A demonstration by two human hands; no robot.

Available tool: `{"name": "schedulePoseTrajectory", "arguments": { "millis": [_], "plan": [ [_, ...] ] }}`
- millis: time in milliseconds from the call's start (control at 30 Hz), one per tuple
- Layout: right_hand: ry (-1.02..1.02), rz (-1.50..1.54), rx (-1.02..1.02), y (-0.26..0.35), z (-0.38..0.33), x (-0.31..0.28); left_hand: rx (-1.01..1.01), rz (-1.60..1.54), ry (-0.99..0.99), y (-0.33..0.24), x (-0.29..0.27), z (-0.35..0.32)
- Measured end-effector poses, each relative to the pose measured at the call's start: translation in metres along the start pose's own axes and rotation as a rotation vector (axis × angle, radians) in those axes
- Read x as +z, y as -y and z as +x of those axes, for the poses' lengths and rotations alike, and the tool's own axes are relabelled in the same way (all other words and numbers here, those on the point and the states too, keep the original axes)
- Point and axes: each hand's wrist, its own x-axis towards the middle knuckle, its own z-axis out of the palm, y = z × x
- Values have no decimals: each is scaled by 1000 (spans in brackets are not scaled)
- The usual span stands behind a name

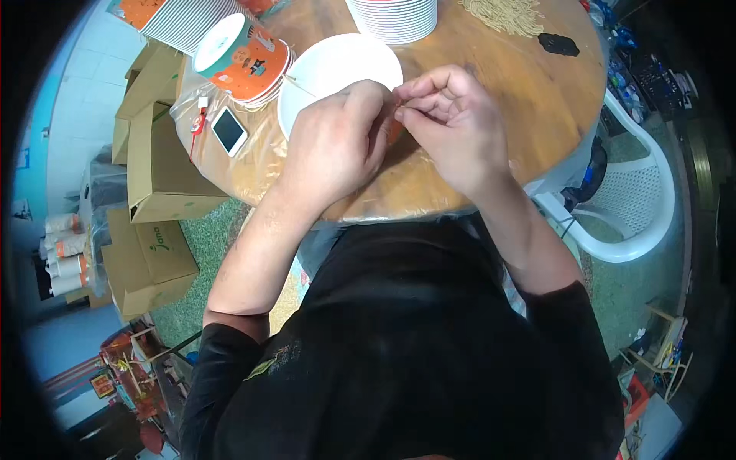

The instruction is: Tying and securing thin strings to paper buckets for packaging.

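Note:
My left hand (333, 142) is closed, its fingers curled inward over the table's near part. Close against it, my right hand (460, 126) is in a pinch, thumb and forefinger tips meeting the left fingertips. A small orange patch (395, 133) shows just below the fingertips; what I grip there is mostly hidden. Behind my left hand lies a white round dish (330, 65), with a thin pale stick (299, 85) across its left rim. A stack of orange and teal patterned paper cups (249, 65) leans at the dish's left.
The round wooden table (529, 107) has a clear plastic cover. On it are a white phone (229, 131), a red cable (198, 124), white stacked cups (395, 19), a pile of pale cords (506, 15) and a black flat piece (558, 44). Cardboard boxes (172, 172) and a white chair (629, 192) flank it.

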Motion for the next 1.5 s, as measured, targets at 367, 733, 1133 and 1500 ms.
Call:
{"name": "schedulePoseTrajectory", "arguments": {
  "millis": [367,733,1133,1500],
  "plan": [
    [-158,221,-24,-12,-9,15,88,-24,-103,1,5,-1],
    [-165,286,-50,-15,-8,13,72,-102,-92,-6,-2,5],
    [-225,295,-109,-21,-11,18,75,-177,-110,-3,5,6],
    [-188,357,-178,-38,-15,27,-177,-555,-55,2,15,0]
  ]
}}
